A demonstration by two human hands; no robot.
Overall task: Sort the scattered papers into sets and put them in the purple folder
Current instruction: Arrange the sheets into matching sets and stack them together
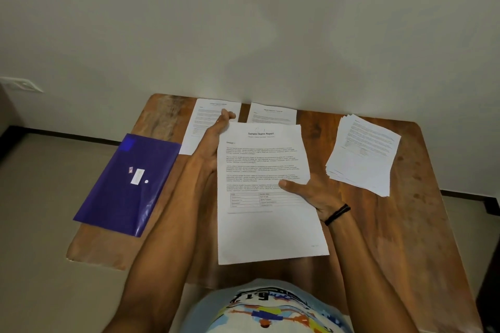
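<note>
A worn wooden table [405, 224] with rounded corners is seen pushed against a plain off-white wall [243, 21], filling the lower half of the frame; a pale floor [35, 211] and a dark skirting strip [67, 134] are visible at the left and right edges, and a white switch plate [23, 84] is fixed to the wall at the far left. At centre frame a Sample Health Report sheet [265, 227], printed with paragraphs of text and a small table, is held up above the tabletop. Its upper left corner is gripped by the left hand [213, 138], whose fingers are curled together at that corner, while the right hand [316, 194], banded at the wrist with a black wristband [336, 214], is clamped on its right edge with the thumb pressed across the front and the other fingers hidden behind the page. The purple folder [127, 184], translucent and bearing a small white label, is laid closed at the left of the frame, overhanging the table's left edge. Two printed sheets [273, 113] are laid side by side at the table's far edge against the wall, the left one partly covered by the left hand, and a loosely fanned stack of papers [362, 154] is set at the right of the frame, well apart from the folder
</note>
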